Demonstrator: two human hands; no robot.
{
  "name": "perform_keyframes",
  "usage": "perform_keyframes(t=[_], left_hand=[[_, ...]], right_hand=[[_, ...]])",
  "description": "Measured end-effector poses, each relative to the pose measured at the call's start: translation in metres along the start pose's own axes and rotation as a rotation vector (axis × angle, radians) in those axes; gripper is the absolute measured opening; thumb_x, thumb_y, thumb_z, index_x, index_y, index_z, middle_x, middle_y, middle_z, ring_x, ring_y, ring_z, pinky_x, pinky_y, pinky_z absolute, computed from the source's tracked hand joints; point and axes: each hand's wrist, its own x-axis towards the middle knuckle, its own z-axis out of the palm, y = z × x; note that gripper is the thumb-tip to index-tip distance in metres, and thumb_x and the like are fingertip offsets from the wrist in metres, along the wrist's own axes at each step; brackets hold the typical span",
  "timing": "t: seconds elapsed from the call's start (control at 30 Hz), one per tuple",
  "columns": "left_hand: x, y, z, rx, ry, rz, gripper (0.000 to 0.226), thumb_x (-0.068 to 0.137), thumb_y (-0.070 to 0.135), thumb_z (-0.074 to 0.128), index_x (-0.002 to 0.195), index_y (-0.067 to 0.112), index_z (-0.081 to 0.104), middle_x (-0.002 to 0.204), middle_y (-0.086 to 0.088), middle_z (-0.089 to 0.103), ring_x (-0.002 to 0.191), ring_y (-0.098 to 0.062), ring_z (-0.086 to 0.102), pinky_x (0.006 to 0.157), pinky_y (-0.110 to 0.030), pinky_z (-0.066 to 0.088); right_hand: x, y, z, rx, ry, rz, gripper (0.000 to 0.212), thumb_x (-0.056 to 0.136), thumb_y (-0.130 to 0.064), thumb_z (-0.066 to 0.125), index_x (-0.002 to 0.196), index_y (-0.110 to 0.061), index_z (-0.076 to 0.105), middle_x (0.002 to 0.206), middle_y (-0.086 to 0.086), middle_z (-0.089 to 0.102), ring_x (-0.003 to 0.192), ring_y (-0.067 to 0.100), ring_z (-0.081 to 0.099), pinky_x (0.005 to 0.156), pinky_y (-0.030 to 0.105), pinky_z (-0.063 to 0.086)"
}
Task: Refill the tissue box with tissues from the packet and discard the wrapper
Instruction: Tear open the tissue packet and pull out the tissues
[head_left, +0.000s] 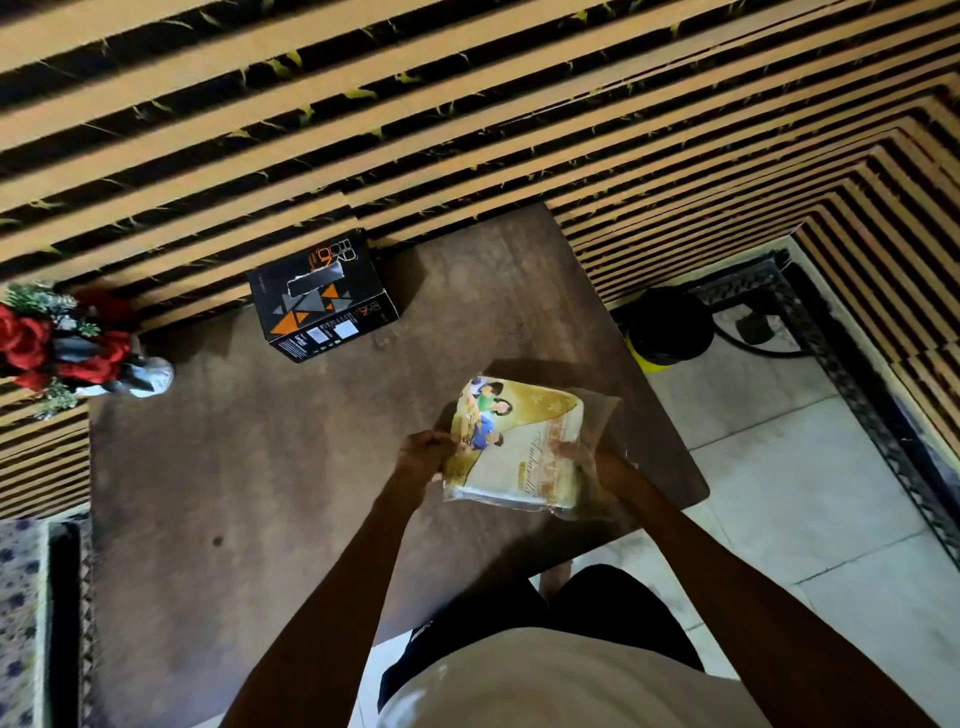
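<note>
A dark brown wooden worktop (260, 467) is set against a wall (467, 104) clad in tan and black slats. Pale floor tiles (779, 493) are seen to the right, where a black and yellow bin (667, 327) stands. Red flowers (47, 343) are placed at the worktop's left edge.

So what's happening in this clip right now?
A person stands at a brown table, holding a tissue packet above it with both hands: the left hand grips its left edge, the right hand its right side. The wrapper looks still on. The black tissue box sits untouched farther back, beside a vase of red flowers.
</note>
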Motion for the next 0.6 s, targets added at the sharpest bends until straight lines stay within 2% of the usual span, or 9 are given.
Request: perform_keyframes(t=[0.1, 0.17, 0.2, 0.23, 0.3, 0.33, 0.43, 0.53, 0.6], left_hand=[[0.01, -0.005, -0.006, -0.096, 0.135, 0.02, 0.026, 0.085, 0.001, 0.062, 0.066, 0.018, 0.061, 0.037, 0.011, 0.059, 0.038, 0.0, 0.055, 0.033, -0.008, 0.04], [0.023, -0.009, -0.015, -0.17, 0.19, 0.029, 0.031, 0.089, 0.002, 0.057, 0.065, 0.021, 0.057, 0.036, 0.019, 0.058, 0.041, 0.001, 0.056, 0.035, -0.007, 0.039], [0.026, -0.01, -0.02, -0.191, 0.208, 0.029, 0.032, 0.091, 0.003, 0.055, 0.064, 0.022, 0.055, 0.036, 0.022, 0.057, 0.041, 0.002, 0.055, 0.034, -0.007, 0.038], [0.028, -0.01, -0.023, -0.213, 0.216, 0.028, 0.033, 0.091, 0.003, 0.054, 0.064, 0.021, 0.053, 0.036, 0.021, 0.057, 0.038, 0.004, 0.054, 0.033, -0.007, 0.036], [0.027, -0.009, -0.025, -0.257, 0.214, 0.04, 0.032, 0.091, 0.001, 0.056, 0.064, 0.019, 0.053, 0.036, 0.017, 0.059, 0.033, 0.005, 0.053, 0.033, -0.009, 0.039], [0.026, -0.007, -0.025, -0.273, 0.198, 0.033, 0.031, 0.091, 0.001, 0.056, 0.065, 0.019, 0.053, 0.036, 0.017, 0.059, 0.032, 0.006, 0.053, 0.035, -0.011, 0.042], [0.027, -0.001, -0.018, -0.355, 0.159, -0.029, 0.028, 0.089, 0.003, 0.059, 0.067, 0.02, 0.053, 0.038, 0.016, 0.06, 0.034, 0.007, 0.055, 0.037, -0.014, 0.045], [0.031, 0.007, -0.008, -0.44, 0.148, -0.073, 0.023, 0.084, 0.008, 0.066, 0.068, 0.019, 0.055, 0.047, 0.007, 0.065, 0.051, -0.011, 0.062, 0.037, -0.015, 0.046], [0.032, 0.016, 0.001, -0.472, 0.143, -0.069, 0.024, 0.082, 0.007, 0.069, 0.066, 0.018, 0.055, 0.048, 0.006, 0.066, 0.059, -0.016, 0.06, 0.041, -0.019, 0.05]], right_hand=[[-0.024, -0.027, -0.012, 0.137, -0.034, -0.063, 0.039, 0.094, -0.008, 0.053, 0.132, -0.003, 0.048, 0.123, 0.011, 0.061, 0.098, 0.023, 0.064, 0.069, 0.028, 0.056], [-0.031, -0.033, -0.032, 0.188, 0.023, -0.109, 0.038, 0.092, -0.003, 0.055, 0.13, -0.002, 0.049, 0.117, 0.015, 0.065, 0.092, 0.021, 0.067, 0.06, 0.028, 0.057], [-0.034, -0.033, -0.046, 0.238, 0.065, -0.163, 0.038, 0.092, -0.001, 0.054, 0.13, -0.003, 0.048, 0.113, 0.012, 0.067, 0.091, 0.016, 0.069, 0.059, 0.027, 0.058], [-0.038, -0.032, -0.061, 0.295, 0.1, -0.216, 0.039, 0.092, 0.0, 0.053, 0.131, -0.005, 0.048, 0.115, 0.011, 0.066, 0.091, 0.011, 0.07, 0.065, 0.03, 0.06], [-0.048, -0.032, -0.086, 0.438, 0.151, -0.301, 0.045, 0.093, -0.002, 0.05, 0.138, -0.007, 0.043, 0.133, 0.014, 0.058, 0.107, 0.018, 0.066, 0.091, 0.045, 0.055], [-0.053, -0.033, -0.095, 0.53, 0.144, -0.329, 0.047, 0.094, -0.003, 0.048, 0.14, -0.008, 0.041, 0.137, 0.013, 0.056, 0.115, 0.024, 0.062, 0.097, 0.049, 0.051], [-0.073, -0.046, -0.109, 0.653, 0.059, -0.325, 0.047, 0.093, -0.008, 0.044, 0.14, -0.01, 0.041, 0.125, 0.001, 0.066, 0.111, 0.018, 0.066, 0.084, 0.035, 0.059], [-0.084, -0.055, -0.105, 0.555, -0.071, -0.29, 0.039, 0.096, 0.001, 0.036, 0.129, -0.016, 0.05, 0.113, -0.003, 0.073, 0.102, 0.014, 0.07, 0.076, 0.03, 0.06], [-0.084, -0.055, -0.091, 0.444, -0.154, -0.237, 0.039, 0.093, 0.008, 0.04, 0.121, -0.016, 0.055, 0.109, 0.0, 0.074, 0.099, 0.016, 0.071, 0.079, 0.033, 0.061]])
